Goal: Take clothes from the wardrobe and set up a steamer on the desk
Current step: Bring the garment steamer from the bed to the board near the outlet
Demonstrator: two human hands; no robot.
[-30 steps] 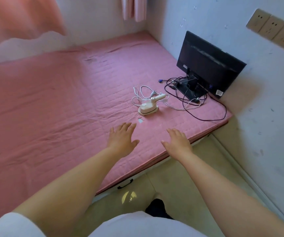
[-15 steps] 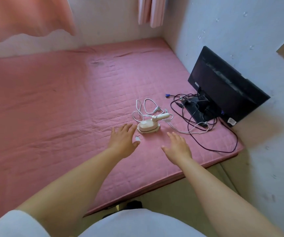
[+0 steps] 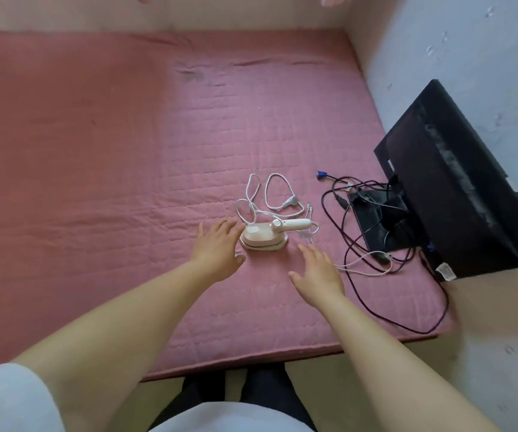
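A small white steamer (image 3: 263,236) is seen at the frame's centre on a pink quilted mat (image 3: 111,157), its white cord (image 3: 270,194) looped behind; the left hand (image 3: 217,251) is spread beside it, fingertips just at its edge; the right hand (image 3: 318,272) is spread, empty, lower right of it; a black monitor (image 3: 457,182) is set at right.

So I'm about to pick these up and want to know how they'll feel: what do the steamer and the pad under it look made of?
Steamer: looks like smooth, cream hard plastic with a slight sheen. Pad: pink quilted fabric, matte, stitched in squares and creased, so probably soft.
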